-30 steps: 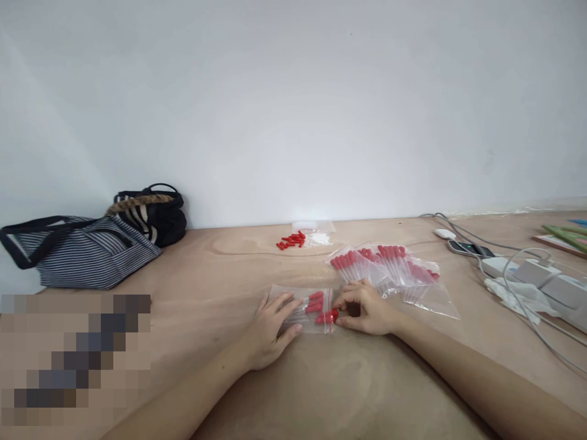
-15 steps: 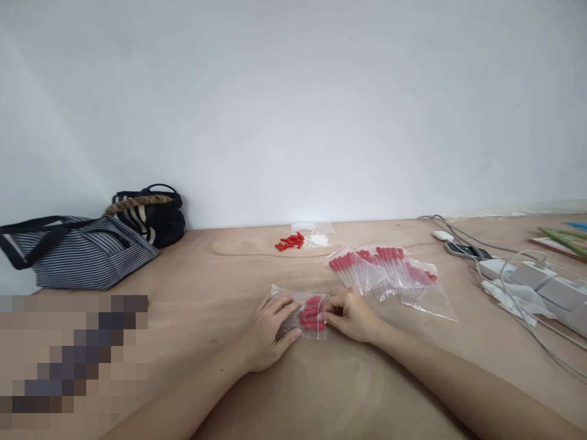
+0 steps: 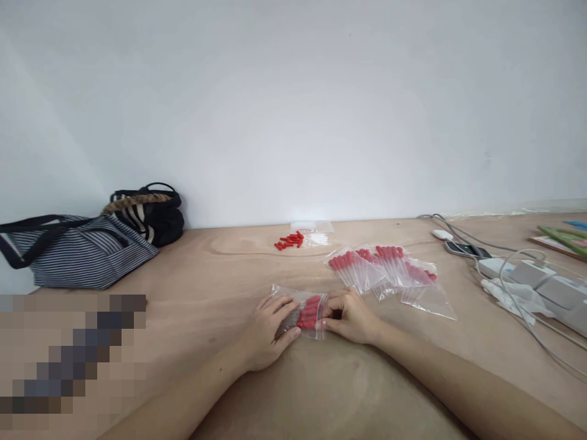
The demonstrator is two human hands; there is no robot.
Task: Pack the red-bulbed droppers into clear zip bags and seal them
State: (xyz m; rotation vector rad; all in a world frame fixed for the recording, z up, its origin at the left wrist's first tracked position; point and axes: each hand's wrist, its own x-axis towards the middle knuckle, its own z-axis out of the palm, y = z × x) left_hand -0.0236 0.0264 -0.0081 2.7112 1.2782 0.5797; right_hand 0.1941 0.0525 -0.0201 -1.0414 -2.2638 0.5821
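Note:
A clear zip bag (image 3: 282, 292) lies on the table in front of me, with several red-ended sticks (image 3: 311, 310) inside, their red ends by the zip. My left hand (image 3: 268, 333) rests on the bag's left part, fingers stretched and apart, thumb at its near edge. At the zip end on the right, my right hand (image 3: 348, 315) is closed in a pinch, thumb and index on the bag's edge. Its other fingers are curled and partly hidden.
Filled zip bags (image 3: 385, 269) lie fanned out beyond my right hand. Loose red pieces (image 3: 290, 240) and clear sticks on a bag (image 3: 316, 237) lie near the wall. At right are a power strip (image 3: 532, 278) and cables; at left, a striped bag (image 3: 87, 253) and a black bag (image 3: 167, 217).
My right thumb and fingertips have moved slightly left at the zip end. The red ends inside the bag have shifted a little left. My left hand stays in place.

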